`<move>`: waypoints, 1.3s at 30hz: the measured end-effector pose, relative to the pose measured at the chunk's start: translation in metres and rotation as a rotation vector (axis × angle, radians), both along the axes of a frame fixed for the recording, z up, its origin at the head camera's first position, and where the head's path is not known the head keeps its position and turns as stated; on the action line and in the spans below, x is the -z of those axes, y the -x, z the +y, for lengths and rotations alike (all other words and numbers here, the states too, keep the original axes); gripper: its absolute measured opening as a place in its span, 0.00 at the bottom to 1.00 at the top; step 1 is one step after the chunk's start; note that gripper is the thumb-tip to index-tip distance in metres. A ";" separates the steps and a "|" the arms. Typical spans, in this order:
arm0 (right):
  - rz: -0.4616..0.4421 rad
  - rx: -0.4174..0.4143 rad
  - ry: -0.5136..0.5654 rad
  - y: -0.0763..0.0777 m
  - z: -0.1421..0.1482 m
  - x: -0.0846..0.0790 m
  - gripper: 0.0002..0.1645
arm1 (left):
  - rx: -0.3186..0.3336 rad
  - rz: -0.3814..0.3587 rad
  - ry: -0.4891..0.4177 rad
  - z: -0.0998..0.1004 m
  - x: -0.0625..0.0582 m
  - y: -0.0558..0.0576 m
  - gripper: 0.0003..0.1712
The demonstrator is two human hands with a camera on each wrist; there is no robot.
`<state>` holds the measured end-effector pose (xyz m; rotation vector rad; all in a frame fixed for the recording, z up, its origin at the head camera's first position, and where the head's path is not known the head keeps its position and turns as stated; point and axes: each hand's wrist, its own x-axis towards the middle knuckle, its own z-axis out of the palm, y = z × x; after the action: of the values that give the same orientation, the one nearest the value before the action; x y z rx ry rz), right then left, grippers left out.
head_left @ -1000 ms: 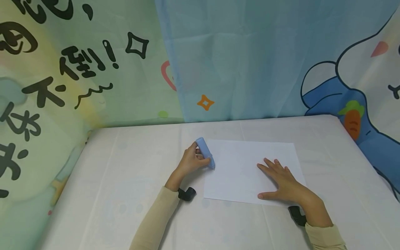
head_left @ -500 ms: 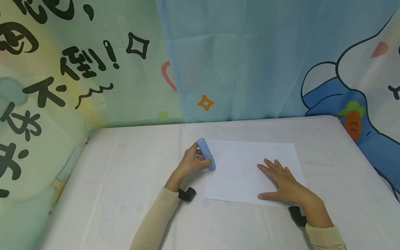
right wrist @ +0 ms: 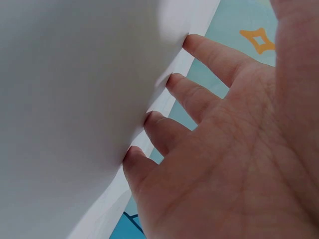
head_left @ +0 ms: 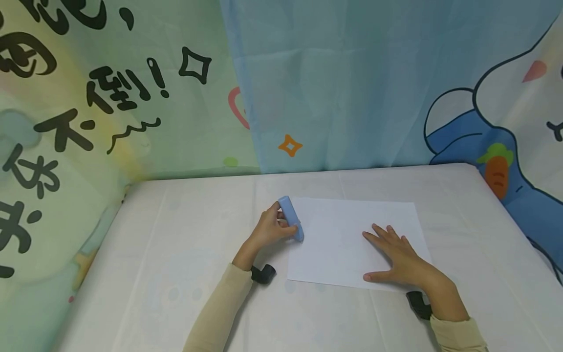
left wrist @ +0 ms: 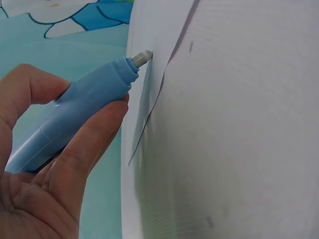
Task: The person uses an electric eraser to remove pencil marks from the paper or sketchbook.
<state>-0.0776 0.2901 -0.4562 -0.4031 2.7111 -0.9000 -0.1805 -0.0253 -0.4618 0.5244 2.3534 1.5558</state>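
The left hand (head_left: 269, 229) pinches a blue eraser pen (head_left: 290, 213) at the edge of white paper (head_left: 336, 244) under the spread right hand (head_left: 399, 256).

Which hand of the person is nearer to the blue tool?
The left. The left hand grips the blue tool itself; the right hand is apart from it, with spread fingers touching the paper.
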 end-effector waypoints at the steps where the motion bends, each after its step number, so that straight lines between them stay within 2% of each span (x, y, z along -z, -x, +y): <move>1: -0.001 0.000 0.001 0.000 0.000 0.000 0.59 | 0.001 -0.002 0.002 0.000 0.000 0.000 0.29; 10: -0.010 0.001 0.010 -0.001 0.000 -0.001 0.59 | 0.020 -0.012 0.008 0.000 0.000 0.000 0.30; 18: -0.018 0.007 0.014 -0.002 0.000 -0.002 0.59 | 0.011 -0.010 0.007 0.001 -0.002 -0.001 0.32; 29: -0.012 -0.006 0.020 -0.001 0.000 -0.004 0.59 | -0.011 0.022 -0.034 0.001 0.001 0.000 0.28; 30: -0.012 -0.006 0.019 -0.001 0.000 -0.004 0.59 | -0.011 0.023 -0.037 0.001 -0.004 -0.002 0.27; 36: -0.012 -0.006 0.012 -0.001 0.000 -0.003 0.59 | -0.004 0.020 -0.035 0.001 -0.005 -0.003 0.27; 37: -0.011 -0.005 0.012 -0.001 0.000 -0.003 0.59 | -0.005 0.017 -0.033 0.001 0.000 -0.001 0.28; 39: -0.013 -0.005 0.014 -0.001 0.000 -0.003 0.59 | -0.007 0.017 -0.024 0.000 0.000 -0.001 0.27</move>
<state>-0.0769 0.2902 -0.4531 -0.4048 2.6922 -0.9176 -0.1797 -0.0249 -0.4614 0.5369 2.3539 1.5910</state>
